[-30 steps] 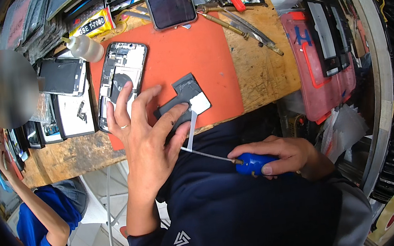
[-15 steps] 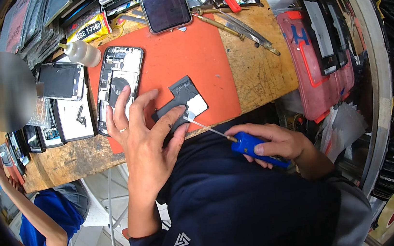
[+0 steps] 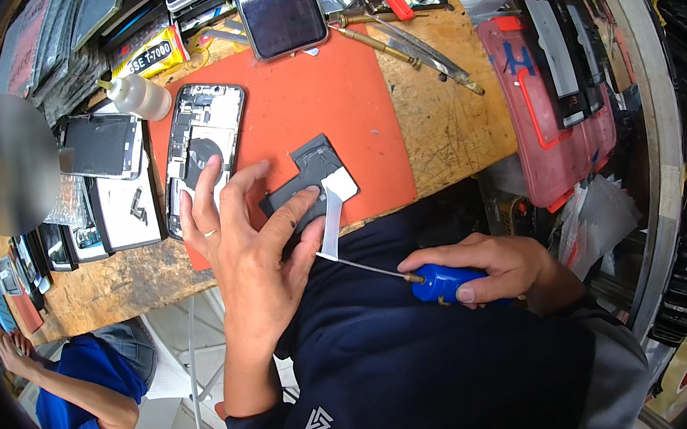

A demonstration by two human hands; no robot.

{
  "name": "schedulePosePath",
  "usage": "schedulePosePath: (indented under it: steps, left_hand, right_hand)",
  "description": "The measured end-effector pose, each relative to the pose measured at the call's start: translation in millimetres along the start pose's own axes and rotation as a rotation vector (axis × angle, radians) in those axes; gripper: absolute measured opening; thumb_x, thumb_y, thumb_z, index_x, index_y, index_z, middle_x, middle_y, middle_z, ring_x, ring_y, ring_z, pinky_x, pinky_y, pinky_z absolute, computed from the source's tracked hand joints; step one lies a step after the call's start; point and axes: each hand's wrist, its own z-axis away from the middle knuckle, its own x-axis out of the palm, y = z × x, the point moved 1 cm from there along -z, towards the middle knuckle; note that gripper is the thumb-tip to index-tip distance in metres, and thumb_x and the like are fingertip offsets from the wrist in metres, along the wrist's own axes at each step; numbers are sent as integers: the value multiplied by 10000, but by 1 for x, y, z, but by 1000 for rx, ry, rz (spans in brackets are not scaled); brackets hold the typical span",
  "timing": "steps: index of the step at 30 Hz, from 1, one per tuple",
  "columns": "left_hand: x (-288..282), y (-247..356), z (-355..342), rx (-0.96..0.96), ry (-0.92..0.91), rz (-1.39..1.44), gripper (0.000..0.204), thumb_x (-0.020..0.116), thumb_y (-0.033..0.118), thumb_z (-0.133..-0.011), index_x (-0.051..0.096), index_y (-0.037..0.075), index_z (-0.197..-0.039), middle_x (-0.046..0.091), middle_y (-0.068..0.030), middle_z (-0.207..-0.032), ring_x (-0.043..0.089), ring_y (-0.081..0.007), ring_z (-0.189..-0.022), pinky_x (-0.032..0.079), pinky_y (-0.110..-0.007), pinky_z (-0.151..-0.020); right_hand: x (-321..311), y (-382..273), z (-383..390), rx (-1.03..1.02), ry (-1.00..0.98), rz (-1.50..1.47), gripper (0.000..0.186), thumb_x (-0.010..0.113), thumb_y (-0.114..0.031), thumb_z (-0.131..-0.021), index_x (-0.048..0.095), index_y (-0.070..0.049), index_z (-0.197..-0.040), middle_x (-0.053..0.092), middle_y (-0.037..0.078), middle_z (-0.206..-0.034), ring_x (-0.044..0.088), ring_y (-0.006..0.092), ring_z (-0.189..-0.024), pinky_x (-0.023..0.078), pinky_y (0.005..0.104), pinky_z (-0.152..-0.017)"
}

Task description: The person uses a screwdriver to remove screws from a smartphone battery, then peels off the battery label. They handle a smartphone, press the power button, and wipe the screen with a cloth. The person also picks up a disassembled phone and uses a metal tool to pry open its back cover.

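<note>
My left hand (image 3: 254,250) holds a black L-shaped battery (image 3: 310,157) at the near edge of the orange mat (image 3: 346,87), index finger pressed on it and thumb at its near edge. A white patch lies on the battery, with a translucent white strip (image 3: 330,224) stretched down from it. My right hand (image 3: 494,269) grips a blue tool (image 3: 438,282); its thin shaft (image 3: 366,268) reaches left to the strip's lower end. An opened phone (image 3: 202,133) lies left of the battery, near my other fingers.
A white bottle (image 3: 142,97), a dark-screened phone (image 3: 274,10) and tweezers (image 3: 427,57) surround the mat. Phone parts (image 3: 102,144) stack at left; a pink case (image 3: 534,99) sits at right. A co-worker's arm (image 3: 75,389) in a blue sleeve is at lower left.
My right hand rose toward the battery half a second ago, then came back down and right, drawing the strip out toward me. The co-worker's hand has moved lower.
</note>
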Motion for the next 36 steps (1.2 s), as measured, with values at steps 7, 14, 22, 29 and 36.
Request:
schedulePosePath:
  steps: [7, 14, 22, 29, 36]
  left_hand:
    - [0, 4, 1, -7, 13, -28, 359, 888, 225, -702, 826, 223, -1056, 600, -90, -1331, 396, -398, -1439, 168, -584, -1214]
    - [3, 6, 0, -13, 41, -44, 277, 884, 270, -741, 828, 222, -1008, 612, -73, -1306, 400, -395, -1431, 160, -608, -1196]
    - [6, 6, -1, 3, 68, -40, 229, 888, 283, -739, 824, 222, -950, 621, -73, -1313, 420, -411, -1409, 160, -621, -1188]
    - [6, 3, 0, 10, 89, -11, 232, 889, 276, -747, 821, 216, -961, 611, -92, -1334, 406, -417, -1419, 154, -620, -1193]
    - [10, 7, 4, 5, 105, -10, 222, 875, 267, -773, 817, 196, -976, 604, -105, -1325, 394, -411, -1429, 146, -619, -1197]
  right_hand:
    - [-5, 1, 1, 116, 37, 7, 694, 575, -278, -1027, 300, -36, -1617, 646, 100, -974, 647, 128, -708, 525, 276, -627]
    - [-13, 11, -3, 139, 195, -101, 679, 560, -329, -1047, 298, -74, -1619, 632, 79, -942, 633, 115, -709, 525, 257, -631]
    - [-9, 13, -5, -412, -177, 280, 679, 600, -286, -1035, 349, 21, -1586, 650, 236, -1310, 710, 342, -1051, 549, 391, -954]
    - [-6, -12, 1, 37, 55, 65, 668, 579, -303, -1027, 358, -23, -1593, 665, 147, -1035, 677, 181, -785, 545, 300, -690]
    - [-13, 14, 13, 159, 268, -78, 643, 585, -291, -1034, 363, -82, -1601, 639, 82, -924, 633, 109, -695, 538, 257, -586]
